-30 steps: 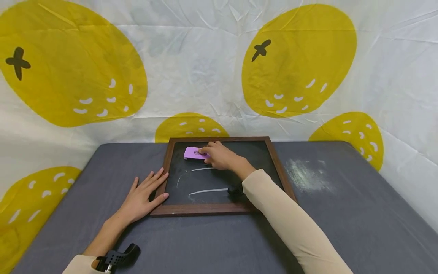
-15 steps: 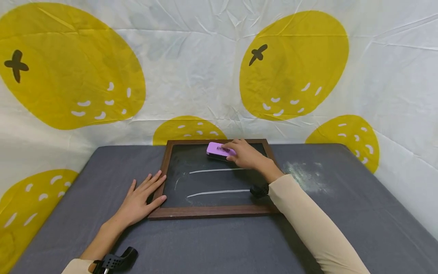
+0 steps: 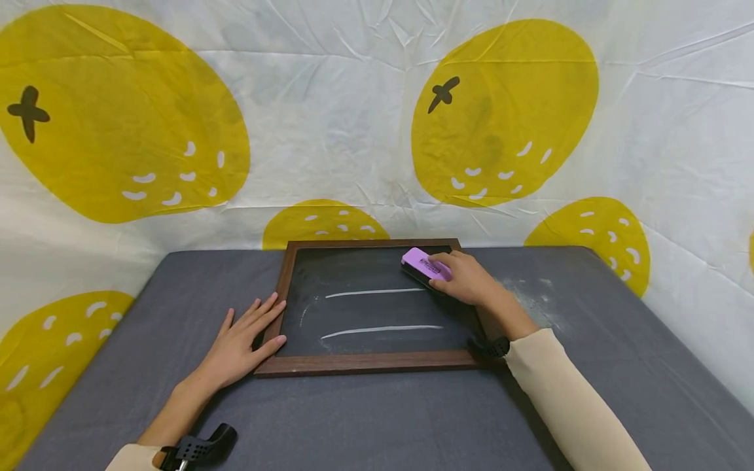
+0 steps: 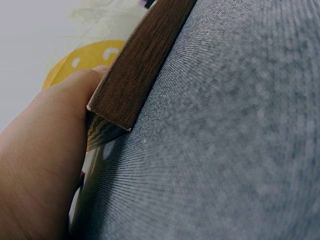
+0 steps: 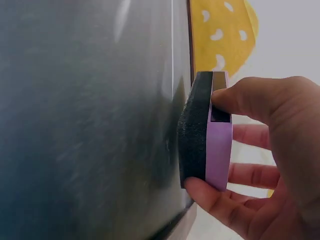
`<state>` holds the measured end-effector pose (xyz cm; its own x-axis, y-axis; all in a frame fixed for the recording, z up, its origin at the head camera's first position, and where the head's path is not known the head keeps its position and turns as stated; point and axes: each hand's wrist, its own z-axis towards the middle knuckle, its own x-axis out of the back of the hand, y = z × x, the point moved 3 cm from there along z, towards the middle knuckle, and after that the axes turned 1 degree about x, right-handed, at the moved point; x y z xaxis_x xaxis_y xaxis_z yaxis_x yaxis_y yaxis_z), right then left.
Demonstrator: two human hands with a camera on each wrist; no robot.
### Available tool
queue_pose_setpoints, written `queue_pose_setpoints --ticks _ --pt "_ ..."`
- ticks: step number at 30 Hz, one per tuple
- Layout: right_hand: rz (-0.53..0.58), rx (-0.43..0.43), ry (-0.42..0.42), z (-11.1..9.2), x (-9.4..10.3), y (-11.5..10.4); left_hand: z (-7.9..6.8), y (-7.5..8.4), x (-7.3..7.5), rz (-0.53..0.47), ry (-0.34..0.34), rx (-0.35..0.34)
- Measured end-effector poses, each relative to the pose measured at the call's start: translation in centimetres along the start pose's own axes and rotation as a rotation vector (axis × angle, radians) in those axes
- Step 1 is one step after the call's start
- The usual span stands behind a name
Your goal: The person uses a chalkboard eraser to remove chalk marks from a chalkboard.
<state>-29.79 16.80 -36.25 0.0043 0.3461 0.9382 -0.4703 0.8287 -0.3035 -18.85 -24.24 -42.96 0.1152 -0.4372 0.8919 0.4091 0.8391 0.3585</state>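
A framed chalkboard (image 3: 365, 311) with a brown wooden frame lies on the table, bearing two white chalk lines and a faint curved smear at its left. My left hand (image 3: 244, 343) rests with spread fingers on the frame's left side; in the left wrist view the frame's corner (image 4: 125, 80) shows beside that hand. Near the board's upper right, my right hand (image 3: 468, 278) grips a purple eraser (image 3: 423, 263) with a dark felt underside. In the right wrist view the thumb and fingers pinch the eraser's sides, its felt (image 5: 194, 130) facing the board.
Grey cloth covers the table (image 3: 377, 418). A pale chalk smudge (image 3: 533, 301) marks the cloth right of the board. Behind stands a white curtain (image 3: 330, 118) printed with yellow fruit shapes. Each wrist wears a black camera mount (image 3: 197, 448).
My right hand has slid the eraser rightward across the upper part of the board, from its left side to near the right frame. The left hand stays on the frame.
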Motion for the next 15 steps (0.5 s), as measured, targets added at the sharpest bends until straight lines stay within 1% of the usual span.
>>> queue_pose_setpoints --ticks 4,8,15 --pt "0.008 -0.044 0.008 -0.65 -0.41 0.34 -0.08 -0.14 0.04 0.001 -0.005 0.008" --pt "0.008 -0.068 0.025 -0.86 -0.83 0.31 -0.06 -0.2 0.01 0.0 -0.01 0.012" --pt "-0.028 -0.059 0.083 -0.93 -0.92 -0.09 0.2 -0.15 -0.14 -0.003 -0.017 0.01"
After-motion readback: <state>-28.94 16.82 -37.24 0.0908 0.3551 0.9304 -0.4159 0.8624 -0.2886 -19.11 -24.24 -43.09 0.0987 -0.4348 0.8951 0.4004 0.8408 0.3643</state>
